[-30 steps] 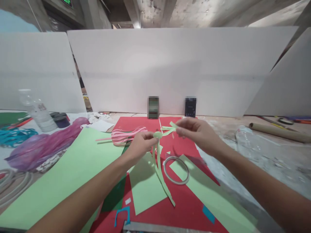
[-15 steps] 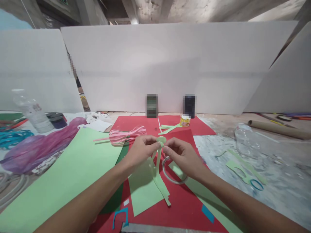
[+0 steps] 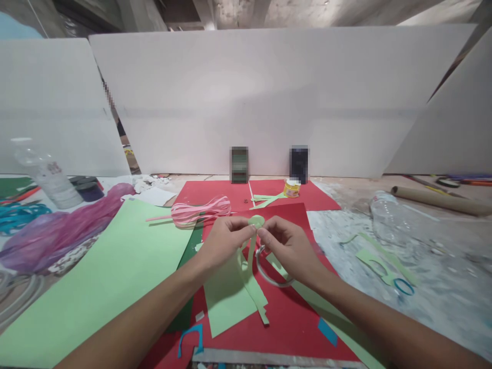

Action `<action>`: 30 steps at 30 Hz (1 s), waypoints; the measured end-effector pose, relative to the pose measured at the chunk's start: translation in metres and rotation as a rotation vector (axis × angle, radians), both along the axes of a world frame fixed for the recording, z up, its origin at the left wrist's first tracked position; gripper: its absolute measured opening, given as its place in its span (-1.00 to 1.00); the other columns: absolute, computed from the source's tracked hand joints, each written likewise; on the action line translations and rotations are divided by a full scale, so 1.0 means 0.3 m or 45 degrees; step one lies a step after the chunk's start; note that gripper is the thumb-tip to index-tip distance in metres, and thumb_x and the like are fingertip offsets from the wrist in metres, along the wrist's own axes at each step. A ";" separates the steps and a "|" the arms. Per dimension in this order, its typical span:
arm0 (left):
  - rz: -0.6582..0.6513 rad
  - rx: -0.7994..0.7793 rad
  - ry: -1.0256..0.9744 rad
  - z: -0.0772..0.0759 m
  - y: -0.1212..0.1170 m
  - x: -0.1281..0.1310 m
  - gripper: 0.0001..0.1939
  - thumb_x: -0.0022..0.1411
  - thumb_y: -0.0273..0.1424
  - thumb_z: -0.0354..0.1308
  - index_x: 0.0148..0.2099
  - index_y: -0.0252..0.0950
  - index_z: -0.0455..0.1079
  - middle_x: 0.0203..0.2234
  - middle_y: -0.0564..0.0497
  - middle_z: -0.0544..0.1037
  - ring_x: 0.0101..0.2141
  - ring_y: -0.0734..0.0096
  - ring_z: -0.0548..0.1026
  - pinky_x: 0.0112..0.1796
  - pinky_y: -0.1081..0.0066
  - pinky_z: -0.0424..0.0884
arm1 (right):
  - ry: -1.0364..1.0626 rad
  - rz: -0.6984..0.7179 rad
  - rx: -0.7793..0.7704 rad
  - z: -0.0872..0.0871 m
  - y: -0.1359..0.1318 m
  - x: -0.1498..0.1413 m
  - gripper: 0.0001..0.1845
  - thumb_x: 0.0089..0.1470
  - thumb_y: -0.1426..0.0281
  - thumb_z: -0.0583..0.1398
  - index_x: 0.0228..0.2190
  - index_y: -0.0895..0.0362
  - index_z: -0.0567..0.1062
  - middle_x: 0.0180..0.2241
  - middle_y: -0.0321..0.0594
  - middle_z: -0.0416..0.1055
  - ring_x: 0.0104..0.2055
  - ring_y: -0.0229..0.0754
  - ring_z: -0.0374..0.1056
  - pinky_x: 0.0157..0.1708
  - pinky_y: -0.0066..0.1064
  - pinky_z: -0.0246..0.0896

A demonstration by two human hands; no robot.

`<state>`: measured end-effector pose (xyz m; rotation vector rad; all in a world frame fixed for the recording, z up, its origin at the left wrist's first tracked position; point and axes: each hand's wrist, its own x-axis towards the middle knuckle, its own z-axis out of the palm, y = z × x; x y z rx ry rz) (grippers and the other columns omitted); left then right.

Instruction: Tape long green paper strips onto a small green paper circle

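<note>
Both hands meet over a small rolled coil of light green paper strip (image 3: 256, 221). My left hand (image 3: 228, 240) pinches its left side between thumb and fingers. My right hand (image 3: 289, 245) pinches the lower right side of the same strip. A loose tail of the strip hangs below the fingertips. A grey-white ring (image 3: 271, 280) lies under my right hand, partly covered by it. Beneath the hands, a cut sheet of light green paper (image 3: 226, 302) with narrow strips rests on red paper (image 3: 292, 328).
A pink strip bundle (image 3: 200, 211) and large green sheet (image 3: 126, 266) lie left. A yellow jar (image 3: 291, 188) stands beyond the hands, near two blurred upright rectangles. Plastic bottles (image 3: 49, 177) (image 3: 386, 218), a cardboard tube (image 3: 442, 200) and paper scraps (image 3: 376, 266) lie around. White boards (image 3: 230, 92) rise behind.
The hands stay at the green paper coil, with only slight finger shifts. The whole view has tilted a little, so the surroundings sit slightly higher.
</note>
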<state>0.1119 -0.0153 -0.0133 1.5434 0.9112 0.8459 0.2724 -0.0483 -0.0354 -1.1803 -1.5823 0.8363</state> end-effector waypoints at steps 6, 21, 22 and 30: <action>0.011 0.045 0.051 0.000 -0.003 0.000 -0.70 0.10 -0.26 0.13 -0.57 -0.33 0.28 -0.68 0.17 0.09 -0.60 0.58 0.04 -0.54 0.45 -0.04 | -0.014 -0.017 0.001 0.001 0.002 0.005 -0.71 0.09 0.18 0.17 -0.51 0.11 0.32 -0.58 -0.33 0.26 -0.54 -0.27 0.23 -0.52 -0.43 0.14; -0.030 0.049 0.009 0.005 -0.013 0.002 -0.68 0.13 -0.29 0.10 -0.59 -0.32 0.19 -0.68 0.16 0.04 -0.58 0.58 -0.01 -0.52 0.43 -0.08 | 0.035 -0.036 -0.035 0.006 -0.005 -0.005 -0.74 0.12 0.25 0.14 -0.52 0.13 0.29 -0.63 -0.37 0.23 -0.57 -0.31 0.19 -0.56 -0.47 0.04; -0.025 0.058 0.010 0.005 -0.014 0.003 -0.68 0.13 -0.29 0.10 -0.59 -0.33 0.22 -0.67 0.16 0.04 -0.58 0.57 -0.01 -0.52 0.43 -0.07 | 0.057 -0.036 -0.043 0.006 -0.004 -0.006 -0.74 0.12 0.25 0.15 -0.51 0.13 0.29 -0.63 -0.37 0.23 -0.57 -0.31 0.19 -0.55 -0.47 0.04; -0.047 0.109 -0.015 0.024 -0.030 0.008 -0.71 0.17 -0.33 0.07 -0.55 -0.33 0.39 -0.71 0.15 0.15 -0.59 0.56 0.02 -0.51 0.46 0.02 | 0.356 0.057 -0.179 0.009 -0.009 -0.019 -0.67 0.10 0.17 0.17 -0.53 0.13 0.28 -0.61 -0.38 0.26 -0.60 -0.37 0.18 -0.56 -0.50 0.13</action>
